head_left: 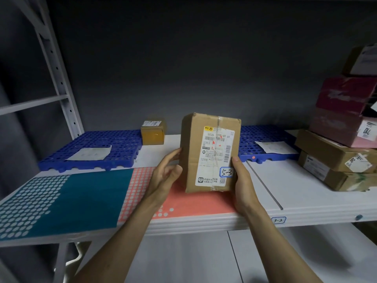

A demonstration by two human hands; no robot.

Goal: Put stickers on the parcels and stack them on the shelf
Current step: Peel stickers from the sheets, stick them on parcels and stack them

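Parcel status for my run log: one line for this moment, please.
parcel: upright on shelf | sticker: on, reads 5-3 | left hand: touching side | right hand: holding side

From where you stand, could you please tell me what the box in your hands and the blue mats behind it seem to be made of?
The box looks like matte brown cardboard, creased and sealed with clear tape. The blue mats look like moulded plastic, judging by their regular grid of holes.
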